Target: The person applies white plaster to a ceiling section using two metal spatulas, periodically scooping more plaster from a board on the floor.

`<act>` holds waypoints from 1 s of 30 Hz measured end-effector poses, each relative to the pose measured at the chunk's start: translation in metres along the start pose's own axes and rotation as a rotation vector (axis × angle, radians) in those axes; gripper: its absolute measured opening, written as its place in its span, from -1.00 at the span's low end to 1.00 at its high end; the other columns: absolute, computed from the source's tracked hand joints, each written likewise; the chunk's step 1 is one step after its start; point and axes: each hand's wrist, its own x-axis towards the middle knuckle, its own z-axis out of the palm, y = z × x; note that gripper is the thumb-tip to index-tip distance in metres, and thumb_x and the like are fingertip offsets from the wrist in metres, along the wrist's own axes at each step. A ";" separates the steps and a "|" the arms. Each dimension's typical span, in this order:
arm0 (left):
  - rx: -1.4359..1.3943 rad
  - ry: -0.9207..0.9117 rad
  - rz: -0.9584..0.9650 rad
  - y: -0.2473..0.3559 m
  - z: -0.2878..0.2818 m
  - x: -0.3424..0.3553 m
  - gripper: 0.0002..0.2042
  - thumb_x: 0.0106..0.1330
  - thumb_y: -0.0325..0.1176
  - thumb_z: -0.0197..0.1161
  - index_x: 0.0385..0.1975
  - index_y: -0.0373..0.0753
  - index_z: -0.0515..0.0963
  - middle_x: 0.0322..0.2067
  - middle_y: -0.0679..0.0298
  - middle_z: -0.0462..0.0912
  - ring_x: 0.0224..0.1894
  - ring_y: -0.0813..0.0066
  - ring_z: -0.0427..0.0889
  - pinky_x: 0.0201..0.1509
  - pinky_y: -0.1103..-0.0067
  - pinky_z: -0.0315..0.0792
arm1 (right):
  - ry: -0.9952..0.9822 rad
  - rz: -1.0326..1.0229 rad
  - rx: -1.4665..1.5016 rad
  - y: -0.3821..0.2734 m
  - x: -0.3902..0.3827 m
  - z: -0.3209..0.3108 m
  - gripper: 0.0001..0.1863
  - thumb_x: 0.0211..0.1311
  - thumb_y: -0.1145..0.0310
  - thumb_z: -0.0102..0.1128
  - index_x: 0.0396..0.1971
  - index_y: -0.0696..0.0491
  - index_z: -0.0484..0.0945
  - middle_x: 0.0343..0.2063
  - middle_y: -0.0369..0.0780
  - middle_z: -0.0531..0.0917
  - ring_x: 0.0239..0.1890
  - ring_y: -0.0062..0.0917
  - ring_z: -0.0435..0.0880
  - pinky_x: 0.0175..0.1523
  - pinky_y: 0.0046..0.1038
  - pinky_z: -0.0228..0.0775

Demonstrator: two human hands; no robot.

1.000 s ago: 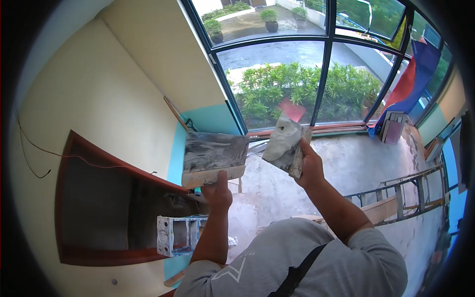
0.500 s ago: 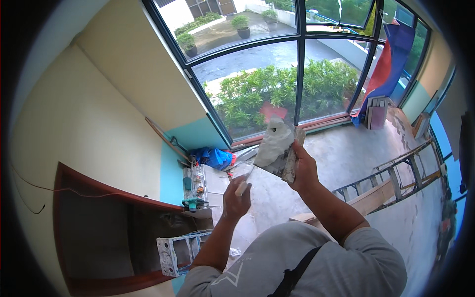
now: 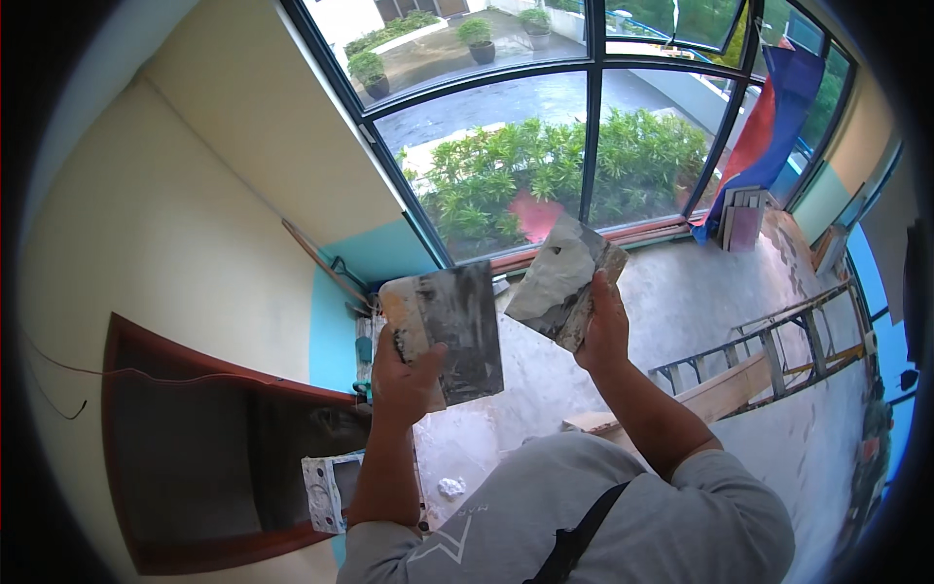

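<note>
Tall windows (image 3: pixel 592 136) light a smudged pale floor (image 3: pixel 671 302). Above it, the left hand (image 3: pixel 404 380) grips a dark scraper (image 3: pixel 469 326) by its pale back strip (image 3: pixel 404 304), and the right hand (image 3: pixel 605 326) clasps a second scraper (image 3: pixel 556 317), loaded with white putty (image 3: pixel 555 275), along its edge. Both look stiff and fairly light; the putty seems soft and slick, so the back edges give the safest hold.

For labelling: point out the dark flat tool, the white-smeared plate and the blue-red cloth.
Dark flat tool (image 3: pixel 469 329), head view: dark face.
White-smeared plate (image 3: pixel 557 279), head view: smeared face.
Blue-red cloth (image 3: pixel 792 102), head view: upper blue part.
</note>
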 end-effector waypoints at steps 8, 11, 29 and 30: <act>0.379 -0.104 0.016 0.026 0.036 0.001 -0.63 0.16 -0.29 0.30 -0.11 -0.34 0.41 -0.35 0.06 0.63 -0.30 0.29 0.66 -0.19 0.42 0.50 | -0.039 -0.020 0.009 -0.013 -0.003 0.003 -0.63 0.46 0.22 -0.09 0.12 0.10 0.30 0.00 -0.18 0.53 0.02 -0.43 0.57 0.10 -0.32 0.48; 0.564 -0.039 0.053 0.035 0.047 -0.002 -0.64 0.15 -0.27 0.27 -0.12 -0.34 0.41 -0.36 -0.05 0.63 -0.27 0.07 0.66 -0.15 0.33 0.49 | -0.099 -0.032 -0.061 -0.016 0.000 -0.015 -0.63 0.46 0.23 -0.08 0.12 0.12 0.31 0.01 -0.18 0.53 0.03 -0.46 0.54 0.14 -0.36 0.41; 0.729 0.523 1.218 0.050 0.008 0.009 -0.65 0.05 -0.64 0.28 -0.19 -0.26 0.32 -0.34 0.06 0.58 -0.26 0.14 0.61 -0.13 0.36 0.51 | -0.311 0.495 0.164 -0.010 0.004 -0.036 -0.44 0.47 -0.01 -0.29 0.27 0.07 0.22 0.12 -0.13 0.47 0.13 -0.25 0.50 0.26 -0.14 0.30; 0.678 0.569 1.235 0.056 0.002 0.013 -0.66 0.06 -0.65 0.28 -0.20 -0.26 0.32 -0.33 0.06 0.58 -0.25 0.16 0.61 -0.12 0.36 0.51 | -0.353 0.485 0.151 -0.011 0.003 -0.040 -0.44 0.47 0.00 -0.28 0.26 0.06 0.23 0.10 -0.15 0.48 0.10 -0.26 0.52 0.23 -0.15 0.32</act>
